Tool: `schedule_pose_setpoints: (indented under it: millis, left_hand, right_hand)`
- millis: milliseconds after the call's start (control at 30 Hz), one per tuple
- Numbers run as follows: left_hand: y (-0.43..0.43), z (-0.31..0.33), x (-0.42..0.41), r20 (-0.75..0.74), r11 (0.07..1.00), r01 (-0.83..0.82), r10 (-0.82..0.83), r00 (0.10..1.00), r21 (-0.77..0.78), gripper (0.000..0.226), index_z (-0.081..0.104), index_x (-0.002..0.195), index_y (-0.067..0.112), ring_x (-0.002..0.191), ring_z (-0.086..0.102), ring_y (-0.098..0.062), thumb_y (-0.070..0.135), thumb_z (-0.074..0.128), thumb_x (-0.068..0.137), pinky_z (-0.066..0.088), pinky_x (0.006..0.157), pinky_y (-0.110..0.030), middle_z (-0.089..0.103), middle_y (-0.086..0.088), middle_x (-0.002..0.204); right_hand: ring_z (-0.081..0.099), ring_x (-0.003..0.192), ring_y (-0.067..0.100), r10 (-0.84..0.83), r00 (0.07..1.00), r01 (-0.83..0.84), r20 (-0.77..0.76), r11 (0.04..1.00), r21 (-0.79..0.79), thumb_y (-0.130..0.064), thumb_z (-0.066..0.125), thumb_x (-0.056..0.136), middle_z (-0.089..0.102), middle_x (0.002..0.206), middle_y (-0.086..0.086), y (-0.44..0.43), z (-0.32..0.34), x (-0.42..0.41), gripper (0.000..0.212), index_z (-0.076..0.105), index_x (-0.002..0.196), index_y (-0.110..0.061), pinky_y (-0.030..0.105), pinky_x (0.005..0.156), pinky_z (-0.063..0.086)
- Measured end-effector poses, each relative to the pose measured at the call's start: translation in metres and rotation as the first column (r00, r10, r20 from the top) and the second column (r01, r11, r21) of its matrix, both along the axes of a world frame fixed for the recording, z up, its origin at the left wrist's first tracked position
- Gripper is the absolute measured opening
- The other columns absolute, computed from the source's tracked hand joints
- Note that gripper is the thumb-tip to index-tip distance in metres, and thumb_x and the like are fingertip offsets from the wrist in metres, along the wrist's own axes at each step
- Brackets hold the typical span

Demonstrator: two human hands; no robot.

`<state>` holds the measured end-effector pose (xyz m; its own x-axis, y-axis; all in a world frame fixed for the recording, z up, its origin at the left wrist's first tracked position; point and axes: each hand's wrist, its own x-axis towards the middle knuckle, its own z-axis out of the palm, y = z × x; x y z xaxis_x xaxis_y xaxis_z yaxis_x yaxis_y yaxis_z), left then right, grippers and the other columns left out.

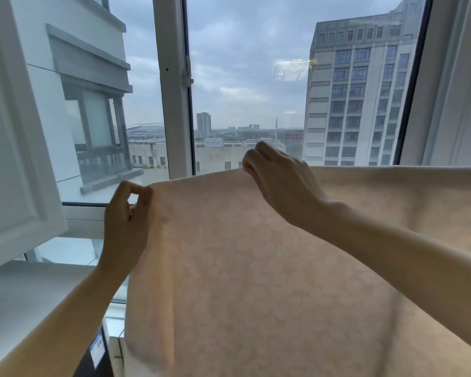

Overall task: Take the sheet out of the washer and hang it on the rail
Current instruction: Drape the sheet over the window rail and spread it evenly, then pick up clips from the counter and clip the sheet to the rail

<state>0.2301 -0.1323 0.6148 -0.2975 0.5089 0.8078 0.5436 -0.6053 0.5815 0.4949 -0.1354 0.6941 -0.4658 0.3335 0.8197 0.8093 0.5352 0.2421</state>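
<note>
Sheet point(256, 268) hangs draped before the window point(245, 77); the rail itself is hidden beneath its top fold. Left hand point(125, 221) pinches the corner edge, right hand point(278, 180) pinches the fold, evidently spreading the cloth flat to dry.

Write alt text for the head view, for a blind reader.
A left hand and a right hand pinch the top edge of a pale peach sheet in front of a window. Tall buildings and cloudy sky lie beyond.
</note>
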Motion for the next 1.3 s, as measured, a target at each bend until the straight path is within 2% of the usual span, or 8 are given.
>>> schedule_pose_setpoints:
  millis: [67,167,333,467,700,933,1100,1300]
  left_hand:
    - [-0.003,-0.015,0.001,-0.046,0.993,0.051,-0.056,0.997,-0.105,0.022,0.054,0.089,0.018,0.053,0.054,-0.016,0.039,0.053,0.091,0.041,0.042,-0.015,0.060,-0.009,0.074]
    - [-0.001,-0.032,0.004,-0.110,0.975,0.072,-0.097,0.989,-0.211,0.019,0.054,0.098,0.024,0.063,0.062,0.005,0.035,0.063,0.085,0.046,0.047,-0.009,0.062,0.014,0.086]
    - [-0.003,-0.057,-0.010,-0.302,0.964,-0.125,0.050,0.952,-0.233,0.015,0.057,0.094,0.026,0.058,0.060,0.002,0.034,0.066,0.087,0.041,0.050,-0.009,0.062,0.013,0.070]
    - [-0.015,-0.093,-0.024,-0.449,0.941,-0.208,0.070,0.891,-0.267,0.018,0.050,0.085,0.026,0.044,0.049,0.005,0.033,0.066,0.088,0.043,0.053,-0.005,0.051,0.014,0.054]
    - [-0.053,-0.147,-0.048,-0.447,0.825,-0.331,0.108,0.888,-0.459,0.037,0.038,0.067,0.035,0.046,0.052,0.009,0.034,0.071,0.085,0.038,0.044,-0.006,0.044,0.015,0.046]
    - [-0.119,-0.169,-0.053,-0.381,0.753,-0.321,0.102,0.919,-0.574,0.019,0.058,0.105,0.024,0.072,0.064,-0.005,0.029,0.066,0.088,0.056,0.064,-0.034,0.066,0.010,0.080]
    - [-0.178,-0.186,-0.044,-0.356,0.690,-0.437,0.268,0.895,-0.578,0.027,0.058,0.114,0.032,0.075,0.061,0.007,0.032,0.066,0.088,0.047,0.064,-0.012,0.065,0.020,0.088]
    - [-0.254,-0.212,-0.040,-0.216,0.604,-0.506,0.489,0.845,-0.615,0.016,0.062,0.100,0.039,0.076,0.061,0.007,0.031,0.066,0.086,0.045,0.062,-0.007,0.065,0.021,0.079]
  right_hand:
    - [0.056,0.073,0.017,0.032,0.993,-0.030,0.111,0.999,-0.022,-0.005,0.060,0.092,0.060,0.097,0.004,-0.002,-0.012,0.006,0.011,0.061,0.101,-0.011,0.027,0.057,0.039]
    - [0.063,0.089,0.025,0.045,0.985,-0.034,0.169,0.997,-0.067,-0.010,0.058,0.093,0.061,0.113,0.008,-0.001,-0.021,0.009,0.021,0.061,0.114,-0.011,0.039,0.070,0.054]
    - [0.050,0.125,0.031,-0.001,0.955,0.009,0.297,1.000,-0.024,-0.015,0.053,0.093,0.049,0.141,0.012,0.003,-0.039,-0.007,0.041,0.053,0.134,-0.015,0.049,0.104,0.038]
    - [0.032,0.141,0.035,0.001,0.948,-0.011,0.318,0.999,0.032,-0.013,0.054,0.090,0.039,0.150,0.016,0.002,-0.057,-0.019,0.041,0.058,0.131,-0.014,0.060,0.112,0.022]
    - [0.037,0.138,0.034,0.072,0.914,-0.065,0.399,0.997,-0.030,-0.015,0.057,0.089,0.056,0.137,0.014,-0.006,-0.103,-0.036,0.041,0.060,0.129,-0.008,0.062,0.112,0.024]
    - [0.052,0.127,0.034,0.274,0.906,-0.189,0.323,0.944,-0.271,-0.011,0.071,0.079,0.066,0.122,0.013,-0.036,-0.161,-0.062,0.044,0.064,0.122,-0.005,0.054,0.108,0.037]
    - [0.055,0.122,0.035,0.441,0.865,-0.318,0.240,0.851,-0.418,-0.013,0.075,0.078,0.066,0.120,0.013,-0.063,-0.198,-0.086,0.045,0.063,0.121,-0.004,0.055,0.105,0.041]
    - [0.056,0.120,0.026,0.622,0.765,-0.473,0.166,0.718,-0.511,-0.016,0.061,0.089,0.068,0.116,0.007,-0.103,-0.247,-0.124,0.032,0.064,0.120,-0.008,0.042,0.107,0.040]
